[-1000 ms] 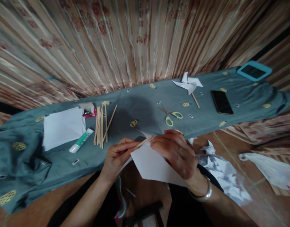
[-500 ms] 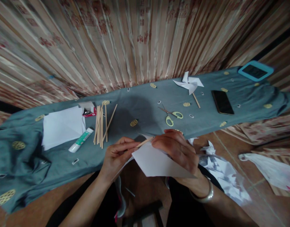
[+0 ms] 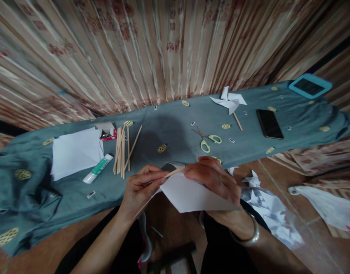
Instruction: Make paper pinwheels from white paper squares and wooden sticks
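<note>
Low centre of the frame, your left hand [image 3: 140, 186] pinches a thin wooden stick [image 3: 174, 172], and your right hand [image 3: 213, 179] presses the white paper sheet [image 3: 192, 196] against it. The paper is light, floppy and creases easily: grip near the stick. The stick is stiff but snappable.

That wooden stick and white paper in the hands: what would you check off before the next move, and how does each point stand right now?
1. Wooden stick in grip: ok, left hand pinches one end and right hand meets the other.
2. White paper held: ok, under the right hand.
3. Stick fixed to the paper: cannot tell, fingers cover the joint.
4. Glue tube at hand: ok, lying beside the spare sticks.
5. Scissors out of the way: ok, lying beyond the hands.
6. Finished pinwheel for reference: ok, lying near the phone.
</note>
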Action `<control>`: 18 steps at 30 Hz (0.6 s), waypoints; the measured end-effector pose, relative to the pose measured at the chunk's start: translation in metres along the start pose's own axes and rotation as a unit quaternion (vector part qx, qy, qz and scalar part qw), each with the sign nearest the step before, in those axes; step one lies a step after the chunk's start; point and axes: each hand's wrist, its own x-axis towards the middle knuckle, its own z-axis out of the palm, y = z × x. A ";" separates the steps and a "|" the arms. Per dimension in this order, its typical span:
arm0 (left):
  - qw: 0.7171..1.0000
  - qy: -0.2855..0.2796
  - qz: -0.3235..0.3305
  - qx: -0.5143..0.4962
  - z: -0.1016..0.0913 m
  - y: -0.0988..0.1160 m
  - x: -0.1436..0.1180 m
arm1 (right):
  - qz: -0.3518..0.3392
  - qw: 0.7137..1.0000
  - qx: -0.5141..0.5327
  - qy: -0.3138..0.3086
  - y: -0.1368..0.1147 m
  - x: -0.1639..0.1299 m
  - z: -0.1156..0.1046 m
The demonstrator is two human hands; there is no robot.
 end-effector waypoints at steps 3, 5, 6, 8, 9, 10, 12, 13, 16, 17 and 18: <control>1.000 0.009 -0.005 -0.003 0.001 0.000 0.000 | 0.000 1.000 0.005 0.000 0.001 -0.001 0.001; 1.000 0.012 -0.012 -0.011 0.001 0.001 0.000 | 0.002 1.000 0.005 0.000 0.001 -0.002 0.000; 1.000 0.012 -0.014 -0.013 0.002 0.001 0.001 | 0.003 1.000 0.005 0.000 0.001 -0.001 0.000; 1.000 0.011 -0.017 -0.014 0.002 0.001 0.001 | -0.001 1.000 0.004 0.001 0.001 -0.001 0.000; 1.000 0.010 -0.016 -0.013 0.002 0.000 0.001 | -0.003 1.000 0.004 0.000 0.001 -0.001 0.000; 1.000 0.011 -0.013 -0.012 0.001 0.000 0.001 | -0.004 1.000 0.003 0.001 0.001 -0.002 0.000; 1.000 0.013 -0.007 -0.010 0.001 -0.002 0.000 | 0.001 1.000 0.002 0.001 0.002 -0.002 0.001; 1.000 0.014 -0.006 -0.008 0.001 -0.002 0.000 | 0.004 1.000 0.003 0.001 0.002 -0.003 0.001; 1.000 0.014 -0.007 -0.005 0.000 -0.004 0.000 | 0.006 1.000 0.008 -0.002 0.002 -0.003 0.001; 1.000 0.012 -0.007 -0.005 0.000 -0.005 0.000 | 0.006 1.000 0.009 -0.004 0.002 -0.003 0.001; 1.000 0.012 -0.004 -0.006 0.000 -0.005 0.000 | 0.008 1.000 0.010 -0.006 0.002 -0.003 0.001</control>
